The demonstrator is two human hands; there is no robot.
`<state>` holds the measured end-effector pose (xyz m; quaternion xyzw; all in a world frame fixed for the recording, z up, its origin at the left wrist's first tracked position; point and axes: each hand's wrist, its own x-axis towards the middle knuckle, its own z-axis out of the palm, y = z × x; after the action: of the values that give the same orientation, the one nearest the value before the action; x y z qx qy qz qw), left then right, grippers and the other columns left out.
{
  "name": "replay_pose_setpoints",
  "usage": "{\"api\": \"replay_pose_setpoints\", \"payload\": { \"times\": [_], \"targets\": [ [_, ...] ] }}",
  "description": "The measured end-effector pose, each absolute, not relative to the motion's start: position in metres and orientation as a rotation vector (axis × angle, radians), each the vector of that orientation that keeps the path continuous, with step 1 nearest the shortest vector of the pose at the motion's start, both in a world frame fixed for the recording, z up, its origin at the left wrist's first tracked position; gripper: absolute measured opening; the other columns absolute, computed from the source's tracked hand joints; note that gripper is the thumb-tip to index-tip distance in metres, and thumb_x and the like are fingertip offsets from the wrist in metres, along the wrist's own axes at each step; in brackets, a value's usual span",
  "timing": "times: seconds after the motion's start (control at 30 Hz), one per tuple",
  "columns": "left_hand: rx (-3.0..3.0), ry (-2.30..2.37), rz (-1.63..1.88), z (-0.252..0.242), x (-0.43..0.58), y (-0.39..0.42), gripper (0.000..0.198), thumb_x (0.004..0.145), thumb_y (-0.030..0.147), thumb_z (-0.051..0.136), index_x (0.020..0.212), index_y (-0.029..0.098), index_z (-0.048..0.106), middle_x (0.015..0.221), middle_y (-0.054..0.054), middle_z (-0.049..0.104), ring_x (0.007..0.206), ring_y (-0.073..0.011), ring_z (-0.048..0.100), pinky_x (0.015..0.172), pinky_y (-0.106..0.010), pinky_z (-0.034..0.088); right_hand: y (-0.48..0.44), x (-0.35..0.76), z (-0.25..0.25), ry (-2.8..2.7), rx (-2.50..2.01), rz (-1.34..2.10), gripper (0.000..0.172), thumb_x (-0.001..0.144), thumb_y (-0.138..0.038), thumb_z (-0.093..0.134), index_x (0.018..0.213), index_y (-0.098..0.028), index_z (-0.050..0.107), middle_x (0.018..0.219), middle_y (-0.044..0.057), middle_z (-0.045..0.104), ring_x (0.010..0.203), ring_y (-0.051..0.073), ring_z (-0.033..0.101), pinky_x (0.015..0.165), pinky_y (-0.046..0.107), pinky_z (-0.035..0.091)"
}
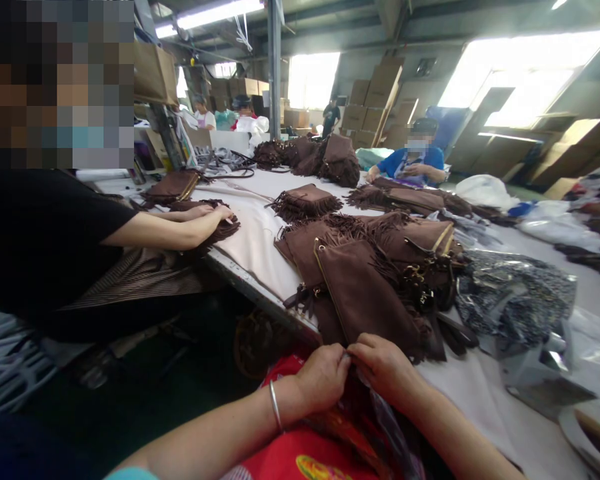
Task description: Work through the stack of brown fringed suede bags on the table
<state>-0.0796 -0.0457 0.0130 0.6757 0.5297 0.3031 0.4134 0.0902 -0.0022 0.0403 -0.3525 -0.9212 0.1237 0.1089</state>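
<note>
My left hand (324, 377), with a silver bangle on its wrist, is closed in front of my red apron (300, 457). Fingertip to fingertip with it, my right hand (384, 368) is also closed in a pinch. Whatever small thing lies between the fingers is too hidden to name. Something thin and shiny, like clear plastic (389, 427), hangs below my right hand. Just beyond my hands, a flat brown pouch with a zipper (363, 287) leans on a pile of brown fringed bags (300, 243) at the table edge.
Crumpled silver packing material (520, 293) lies right of the pile, with a tape roll (593, 433) nearer me. At left, a co-worker's arms (175, 230) reach onto a fringed bag. Across the white table (250, 260) sits a person in blue (435, 160). More brown bags (330, 160) stand farther back.
</note>
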Motion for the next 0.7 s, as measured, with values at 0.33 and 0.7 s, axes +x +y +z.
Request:
{"api": "replay_pose_setpoints", "payload": {
  "times": [0.33, 0.7],
  "targets": [
    [0.474, 0.821, 0.457, 0.023, -0.087, -0.032, 0.031, 0.081, 0.048, 0.054, 0.074, 0.019, 0.046, 0.053, 0.011, 0.026, 0.039, -0.0037, 0.012, 0.039, -0.019, 0.007, -0.022, 0.094, 0.022, -2.581, -0.903, -0.077, 0.025, 0.094, -0.018, 0.043, 0.097, -0.016, 0.068, 0.085, 0.009, 0.065, 0.077, 0.019, 0.053, 0.076, 0.036, 0.043],
    [0.718, 1.147, 0.576, 0.011, -0.075, -0.039, 0.043, 0.075, 0.062, 0.054, 0.075, 0.021, 0.044, 0.055, 0.01, 0.035, 0.037, -0.003, 0.022, 0.034, -0.017, 0.014, -0.057, 0.187, 0.036, -2.079, -1.205, -0.06, 0.028, 0.085, -0.016, 0.055, 0.11, -0.022, 0.066, 0.111, 0.01, 0.067, 0.102, 0.024, 0.061, 0.092, 0.041, 0.049]
  ]
}}
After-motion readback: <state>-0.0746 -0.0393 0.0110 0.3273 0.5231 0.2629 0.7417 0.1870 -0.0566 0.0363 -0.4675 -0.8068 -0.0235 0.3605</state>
